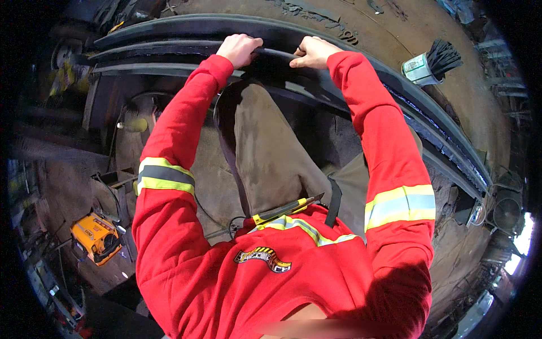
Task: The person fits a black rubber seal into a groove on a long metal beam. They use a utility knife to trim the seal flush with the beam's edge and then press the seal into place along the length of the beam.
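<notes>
A long dark metal beam [282, 33] with raised flanges lies across in front of my knees, bent into an arc by the lens. My left hand [240, 50] is closed on the grey edge strip [276, 53] along its middle. A short way to the right, my right hand [315, 52] pinches the same strip, thumb on the near side. Whether this strip is part of the beam or a separate piece, I cannot tell. Across my lap rests a yellow and black utility knife [288, 209], its dark blade pointing right.
Beyond the beam at right, a tilted white and green can [419, 70] holds a bunch of black rods [442, 58]. An orange machine [96, 237] sits on the floor at left, near a cable and a yellowish cylinder [134, 125]. Dark scraps [316, 17] litter the ground at the far side.
</notes>
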`<state>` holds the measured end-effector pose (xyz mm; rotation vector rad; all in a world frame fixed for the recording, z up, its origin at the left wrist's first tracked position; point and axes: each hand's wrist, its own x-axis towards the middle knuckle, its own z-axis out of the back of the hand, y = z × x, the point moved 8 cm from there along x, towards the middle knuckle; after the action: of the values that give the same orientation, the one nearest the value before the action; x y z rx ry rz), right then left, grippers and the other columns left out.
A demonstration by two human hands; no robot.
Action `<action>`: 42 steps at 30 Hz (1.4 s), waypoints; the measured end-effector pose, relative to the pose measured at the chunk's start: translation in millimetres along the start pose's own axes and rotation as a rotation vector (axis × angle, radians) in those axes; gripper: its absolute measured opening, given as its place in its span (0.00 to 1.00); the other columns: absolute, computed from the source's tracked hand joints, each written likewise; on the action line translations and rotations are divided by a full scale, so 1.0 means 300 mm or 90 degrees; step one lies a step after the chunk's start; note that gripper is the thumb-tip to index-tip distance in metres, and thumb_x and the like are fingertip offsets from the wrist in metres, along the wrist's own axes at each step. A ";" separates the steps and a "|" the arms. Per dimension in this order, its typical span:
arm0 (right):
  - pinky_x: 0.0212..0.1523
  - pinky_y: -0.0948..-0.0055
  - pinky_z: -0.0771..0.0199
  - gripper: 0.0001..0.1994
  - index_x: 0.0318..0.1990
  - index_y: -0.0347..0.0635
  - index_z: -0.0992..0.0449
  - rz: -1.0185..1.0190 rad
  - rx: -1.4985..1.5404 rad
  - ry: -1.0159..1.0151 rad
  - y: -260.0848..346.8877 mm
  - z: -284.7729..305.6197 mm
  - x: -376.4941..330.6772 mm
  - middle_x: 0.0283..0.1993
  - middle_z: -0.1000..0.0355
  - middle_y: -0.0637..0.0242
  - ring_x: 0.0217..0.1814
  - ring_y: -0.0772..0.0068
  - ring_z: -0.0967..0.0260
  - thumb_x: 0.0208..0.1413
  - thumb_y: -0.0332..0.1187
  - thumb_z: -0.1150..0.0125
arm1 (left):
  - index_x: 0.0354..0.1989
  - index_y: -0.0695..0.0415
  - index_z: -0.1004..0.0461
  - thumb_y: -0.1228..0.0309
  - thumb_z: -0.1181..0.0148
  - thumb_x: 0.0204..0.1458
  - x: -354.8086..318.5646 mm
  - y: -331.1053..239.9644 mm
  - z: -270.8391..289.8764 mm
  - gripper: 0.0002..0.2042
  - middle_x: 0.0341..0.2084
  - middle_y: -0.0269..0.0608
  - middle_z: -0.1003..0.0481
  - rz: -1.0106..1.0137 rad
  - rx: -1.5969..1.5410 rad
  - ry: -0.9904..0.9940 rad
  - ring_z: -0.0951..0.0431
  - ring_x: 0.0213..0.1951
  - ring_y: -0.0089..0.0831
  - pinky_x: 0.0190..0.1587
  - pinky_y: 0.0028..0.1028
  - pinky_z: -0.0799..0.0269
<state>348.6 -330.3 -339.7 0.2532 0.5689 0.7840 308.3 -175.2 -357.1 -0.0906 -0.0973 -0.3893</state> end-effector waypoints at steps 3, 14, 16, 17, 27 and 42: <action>0.53 0.62 0.28 0.22 0.50 0.41 0.21 0.036 -0.013 -0.035 0.015 -0.037 -0.003 0.47 0.23 0.49 0.51 0.54 0.25 0.50 0.43 0.35 | 0.35 0.55 0.31 0.69 0.39 0.48 -0.019 0.002 -0.014 0.09 0.27 0.46 0.24 -0.072 0.043 -0.030 0.22 0.34 0.50 0.35 0.45 0.27; 0.50 0.58 0.28 0.19 0.48 0.39 0.22 0.016 -0.077 0.026 0.038 -0.027 -0.018 0.44 0.24 0.47 0.49 0.49 0.26 0.51 0.40 0.36 | 0.41 0.55 0.20 0.57 0.44 0.56 0.129 -0.200 0.014 0.15 0.31 0.54 0.22 -0.093 -0.229 0.117 0.23 0.36 0.53 0.40 0.43 0.27; 0.46 0.59 0.28 0.20 0.50 0.40 0.23 0.031 -0.026 0.068 -0.030 -0.046 -0.015 0.42 0.24 0.45 0.46 0.50 0.25 0.52 0.39 0.37 | 0.40 0.56 0.20 0.58 0.43 0.55 0.159 -0.239 0.019 0.15 0.30 0.54 0.22 -0.123 -0.238 0.119 0.22 0.34 0.53 0.39 0.43 0.26; 0.46 0.58 0.28 0.20 0.51 0.40 0.23 0.023 -0.024 0.063 -0.064 -0.052 -0.010 0.43 0.24 0.45 0.46 0.50 0.25 0.52 0.39 0.37 | 0.39 0.57 0.20 0.59 0.42 0.55 0.160 -0.251 0.028 0.14 0.29 0.53 0.22 -0.143 -0.228 0.107 0.22 0.33 0.52 0.38 0.43 0.26; 0.45 0.55 0.22 0.07 0.36 0.36 0.22 0.004 -0.158 -0.198 0.019 -0.036 -0.060 0.41 0.24 0.46 0.45 0.46 0.24 0.49 0.26 0.41 | 0.41 0.58 0.26 0.63 0.35 0.47 0.121 -0.280 -0.004 0.16 0.27 0.48 0.22 -0.178 -0.052 -0.016 0.22 0.31 0.51 0.35 0.44 0.26; 0.49 0.57 0.26 0.18 0.42 0.38 0.20 0.009 -0.001 -0.078 -0.107 -0.016 -0.112 0.39 0.22 0.48 0.47 0.49 0.25 0.48 0.42 0.35 | 0.47 0.54 0.25 0.59 0.37 0.49 0.136 -0.336 0.000 0.19 0.37 0.48 0.21 -0.097 -0.082 0.041 0.22 0.41 0.48 0.43 0.43 0.25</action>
<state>345.8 -376.7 -344.1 0.3016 0.4513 0.7766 307.3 -283.4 -345.6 -0.1990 -0.0152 -0.5509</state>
